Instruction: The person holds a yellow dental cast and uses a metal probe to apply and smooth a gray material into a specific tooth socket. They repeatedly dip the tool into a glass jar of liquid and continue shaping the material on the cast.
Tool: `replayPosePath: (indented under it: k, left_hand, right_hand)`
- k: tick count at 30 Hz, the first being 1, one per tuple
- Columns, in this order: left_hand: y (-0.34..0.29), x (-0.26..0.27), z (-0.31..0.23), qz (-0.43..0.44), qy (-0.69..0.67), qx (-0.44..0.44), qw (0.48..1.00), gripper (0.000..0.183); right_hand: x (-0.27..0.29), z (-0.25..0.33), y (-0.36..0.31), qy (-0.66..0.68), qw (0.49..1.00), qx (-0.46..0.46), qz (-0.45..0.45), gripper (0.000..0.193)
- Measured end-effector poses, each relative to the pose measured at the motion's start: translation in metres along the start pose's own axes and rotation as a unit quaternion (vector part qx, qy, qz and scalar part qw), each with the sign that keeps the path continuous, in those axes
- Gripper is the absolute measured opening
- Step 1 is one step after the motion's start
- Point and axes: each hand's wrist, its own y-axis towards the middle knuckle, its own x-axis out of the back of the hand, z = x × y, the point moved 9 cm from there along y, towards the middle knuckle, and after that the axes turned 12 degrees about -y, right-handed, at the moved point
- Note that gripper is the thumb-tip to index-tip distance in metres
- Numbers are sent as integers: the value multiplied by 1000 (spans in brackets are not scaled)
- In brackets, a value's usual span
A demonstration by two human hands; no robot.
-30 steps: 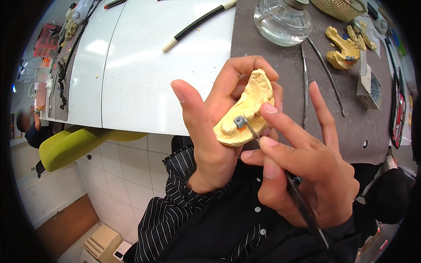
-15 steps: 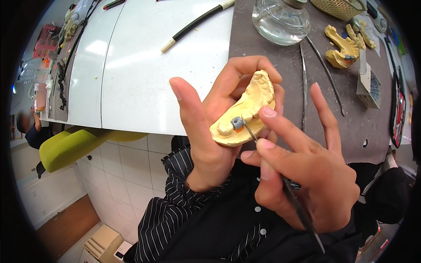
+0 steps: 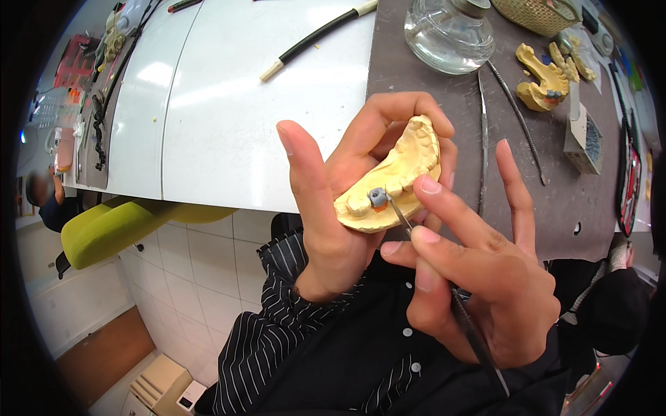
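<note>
Left hand point(image 3: 347, 208) cradles the yellow dental cast point(image 3: 399, 177), fingers curled behind it, thumb up at the front, raised above the edge of the table point(image 3: 229, 118). Right hand point(image 3: 485, 277) pinches a thin metal carving tool point(image 3: 444, 284), its tip touching the small grey tooth point(image 3: 377, 197) set in the cast. Behind on the table: a glass jar point(image 3: 449, 31), a second cast point(image 3: 540, 80).

Left hand point(image 3: 340, 208) raised, palm up, fingers point(image 3: 388, 111) curled closed, thumb straight. Right hand point(image 3: 485, 284) just beside its fingers, pinching, index extended.
</note>
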Motion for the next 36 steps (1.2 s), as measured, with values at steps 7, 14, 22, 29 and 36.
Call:
replayPosePath:
  k: [7,14,22,29,36]
  left_hand:
    - [0,-2,-2,3,-3,-2,1000,95]
    - [1,-14,-9,-17,-81,14,996,96]
    - [-1,-1,0,-70,-26,4,997,93]
    - [0,1,-2,-76,-5,-39,996,89]
    - [-1,-4,1,22,-26,-8,999,96]
  right_hand:
    - [1,12,12,-47,999,-5,25,19]
    - [0,9,11,-46,998,-9,33,18]
    - [1,6,2,-6,1000,30,-4,22]
    - [1,6,1,-5,1000,8,5,22]
    - [1,2,-4,36,997,-26,-67,20]
